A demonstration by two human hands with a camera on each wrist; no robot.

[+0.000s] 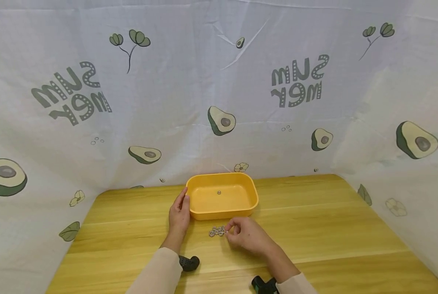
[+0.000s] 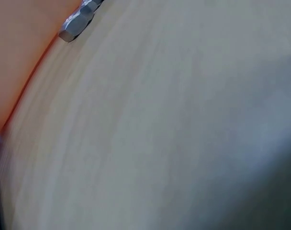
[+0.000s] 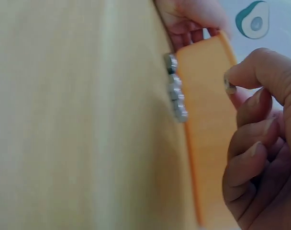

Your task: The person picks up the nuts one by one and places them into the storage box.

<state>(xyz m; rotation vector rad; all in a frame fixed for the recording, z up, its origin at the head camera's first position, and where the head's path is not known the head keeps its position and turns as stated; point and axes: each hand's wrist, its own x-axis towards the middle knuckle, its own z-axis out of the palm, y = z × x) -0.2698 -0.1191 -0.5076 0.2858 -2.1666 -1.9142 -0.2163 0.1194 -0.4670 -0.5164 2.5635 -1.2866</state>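
My right hand [image 1: 249,237] pinches a small metal nut [image 3: 229,83] between thumb and forefinger, close by the right end of a group of nuts. Its other fingers are bent in toward the palm. Several silvery hex nuts [image 1: 216,232] sit bunched together on the table in front of a yellow rectangular tray [image 1: 219,215]. My left hand [image 1: 179,216] rests against the tray's left wall, its fingers reaching along the outside up to the rim. One more nut [image 1: 219,192] lies inside on the tray floor. Only the tray's side and the end nuts show in the left wrist view.
The wood-grain table [image 1: 325,228] reaches back to a white cloth [image 1: 189,81] printed with avocados. A black curved object [image 1: 190,263] pokes out beside the left sleeve. Another black object [image 1: 263,285] is partly covered by the right wrist.
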